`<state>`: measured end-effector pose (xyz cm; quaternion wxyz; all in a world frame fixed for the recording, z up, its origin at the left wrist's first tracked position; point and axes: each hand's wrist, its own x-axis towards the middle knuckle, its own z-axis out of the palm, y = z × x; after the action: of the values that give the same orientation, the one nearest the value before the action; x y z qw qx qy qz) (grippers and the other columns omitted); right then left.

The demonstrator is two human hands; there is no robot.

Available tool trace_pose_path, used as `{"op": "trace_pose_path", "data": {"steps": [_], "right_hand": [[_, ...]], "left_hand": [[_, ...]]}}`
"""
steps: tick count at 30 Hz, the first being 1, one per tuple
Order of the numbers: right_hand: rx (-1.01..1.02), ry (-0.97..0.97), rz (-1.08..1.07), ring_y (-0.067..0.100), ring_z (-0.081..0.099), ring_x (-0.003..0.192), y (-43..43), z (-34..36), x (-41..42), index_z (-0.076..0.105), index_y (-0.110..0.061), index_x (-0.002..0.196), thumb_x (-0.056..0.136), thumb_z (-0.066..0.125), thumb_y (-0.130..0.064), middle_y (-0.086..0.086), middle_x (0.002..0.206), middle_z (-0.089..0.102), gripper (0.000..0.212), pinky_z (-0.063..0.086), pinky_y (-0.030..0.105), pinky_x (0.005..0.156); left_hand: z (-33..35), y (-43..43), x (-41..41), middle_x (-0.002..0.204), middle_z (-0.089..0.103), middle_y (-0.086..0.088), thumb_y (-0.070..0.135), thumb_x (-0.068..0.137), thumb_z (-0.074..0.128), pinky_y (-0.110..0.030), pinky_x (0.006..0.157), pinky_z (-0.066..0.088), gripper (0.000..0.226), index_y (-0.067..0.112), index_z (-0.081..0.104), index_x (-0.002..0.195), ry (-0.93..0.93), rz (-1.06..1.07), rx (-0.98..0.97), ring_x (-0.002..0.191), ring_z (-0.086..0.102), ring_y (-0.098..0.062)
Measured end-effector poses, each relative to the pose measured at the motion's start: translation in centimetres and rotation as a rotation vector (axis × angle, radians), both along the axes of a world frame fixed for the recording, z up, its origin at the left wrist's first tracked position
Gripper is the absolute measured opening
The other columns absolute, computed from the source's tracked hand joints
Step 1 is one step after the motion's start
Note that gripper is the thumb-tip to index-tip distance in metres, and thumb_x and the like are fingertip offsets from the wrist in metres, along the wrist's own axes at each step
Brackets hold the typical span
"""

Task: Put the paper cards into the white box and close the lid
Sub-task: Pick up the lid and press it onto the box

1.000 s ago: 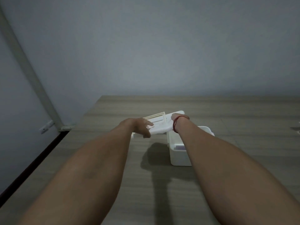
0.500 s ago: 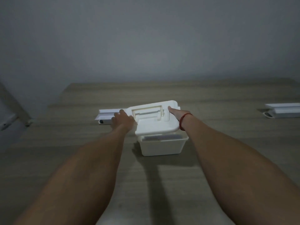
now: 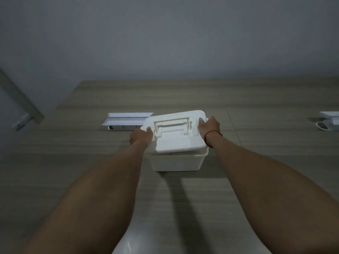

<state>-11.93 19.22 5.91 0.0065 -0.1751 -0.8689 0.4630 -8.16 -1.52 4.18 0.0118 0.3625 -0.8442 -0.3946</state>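
Observation:
A white plastic box [image 3: 176, 163] stands on the wooden table in the middle of the head view. Its white lid [image 3: 176, 136], with a recessed carry handle on top, hovers tilted over the box opening, near edge low and just above the rim. My left hand [image 3: 140, 137] grips the lid's left edge and my right hand [image 3: 209, 125], a red string at its wrist, grips the right edge. A thin sliver of the inside shows under the lid; the paper cards cannot be made out.
A flip-up power socket panel [image 3: 126, 121] with an open white cover sits in the table behind and left of the box. A second one [image 3: 329, 121] is at the far right edge. A grey wall rises behind the table.
The lid, held by both hands, has come from the left side of the box to directly above it and has lowered toward the rim. The camera view has also swung right.

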Motion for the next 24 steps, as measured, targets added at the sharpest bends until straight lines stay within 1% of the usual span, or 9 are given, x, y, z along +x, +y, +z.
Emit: {"op": "trace_pose_path", "data": {"steps": [2,4,6,9,11,14,17,21,24], "right_hand": [[0.012,-0.031,-0.008,0.037,0.051,0.126,0.4,-0.8,-0.7,0.05,0.003,0.128,0.096,0.049,-0.032,0.021,0.137,0.052,0.047,0.043,0.039,0.101],[0.02,-0.055,-0.018,0.037,0.051,0.126,0.7,-1.6,-1.3,0.05,0.001,0.129,0.096,0.049,-0.033,0.02,0.138,0.052,0.048,0.043,0.04,0.102],[0.009,-0.066,-0.033,0.036,0.052,0.125,0.8,-2.4,-1.7,0.05,0.001,0.129,0.096,0.049,-0.035,0.019,0.138,0.052,0.049,0.044,0.039,0.101],[0.007,-0.066,-0.045,0.037,0.053,0.123,0.8,-3.6,-2.1,0.052,0.0,0.127,0.095,0.05,-0.035,0.019,0.137,0.053,0.048,0.045,0.039,0.099],[-0.003,-0.067,-0.049,0.038,0.053,0.123,0.8,-4.3,-2.2,0.052,0.001,0.127,0.095,0.051,-0.035,0.02,0.136,0.053,0.048,0.045,0.039,0.099],[-0.029,-0.045,-0.062,0.037,0.053,0.123,0.6,-5.1,-2.5,0.054,0.0,0.127,0.094,0.053,-0.033,0.02,0.135,0.055,0.047,0.044,0.038,0.099],[-0.016,-0.04,-0.066,0.036,0.052,0.124,0.2,-6.0,-2.6,0.056,-0.002,0.126,0.094,0.053,-0.033,0.019,0.133,0.057,0.044,0.044,0.036,0.098],[-0.005,-0.095,-0.086,0.035,0.051,0.126,0.0,-6.8,-2.7,0.054,-0.003,0.129,0.095,0.052,-0.032,0.019,0.134,0.056,0.044,0.042,0.036,0.1],[-0.008,-0.129,-0.096,0.034,0.052,0.125,0.1,-6.9,-3.1,0.055,-0.005,0.129,0.095,0.052,-0.033,0.017,0.135,0.056,0.045,0.043,0.036,0.101]], "left_hand": [[-0.6,0.1,-0.5,0.134,0.056,-0.023,0.039,0.091,0.051,-0.039,0.1,0.047,0.059,-0.005,0.052,0.13,0.031,0.016,0.011,0.121,0.056,-0.039],[-1.4,0.4,-1.0,0.131,0.058,-0.023,0.038,0.09,0.053,-0.038,0.098,0.048,0.059,-0.006,0.053,0.128,0.057,0.034,0.03,0.12,0.057,-0.038],[-2.0,0.7,-1.4,0.132,0.058,-0.022,0.038,0.089,0.054,-0.037,0.099,0.048,0.058,-0.005,0.055,0.128,0.066,0.065,0.053,0.121,0.057,-0.037],[-2.9,0.8,-1.7,0.134,0.056,-0.021,0.035,0.092,0.052,-0.034,0.098,0.046,0.055,-0.006,0.053,0.128,0.032,0.097,0.08,0.122,0.056,-0.035],[-3.4,0.9,-1.7,0.136,0.053,-0.021,0.032,0.092,0.053,-0.036,0.097,0.047,0.052,-0.005,0.052,0.129,0.037,0.123,0.11,0.121,0.056,-0.036],[-4.3,0.8,-1.8,0.133,0.057,-0.02,0.03,0.09,0.058,-0.036,0.094,0.049,0.052,-0.004,0.055,0.128,0.052,0.136,0.127,0.118,0.059,-0.035],[-5.0,0.4,-2.1,0.129,0.061,-0.02,0.032,0.087,0.061,-0.039,0.097,0.052,0.054,-0.005,0.056,0.126,0.057,0.153,0.136,0.117,0.06,-0.035],[-5.3,-0.1,-2.7,0.129,0.061,-0.02,0.031,0.089,0.06,-0.036,0.096,0.049,0.052,-0.005,0.057,0.125,0.039,0.119,0.106,0.119,0.059,-0.034],[-5.4,-0.2,-3.2,0.13,0.059,-0.021,0.028,0.089,0.059,-0.038,0.096,0.049,0.049,-0.006,0.056,0.124,0.038,0.136,0.102,0.117,0.059,-0.037]]}}
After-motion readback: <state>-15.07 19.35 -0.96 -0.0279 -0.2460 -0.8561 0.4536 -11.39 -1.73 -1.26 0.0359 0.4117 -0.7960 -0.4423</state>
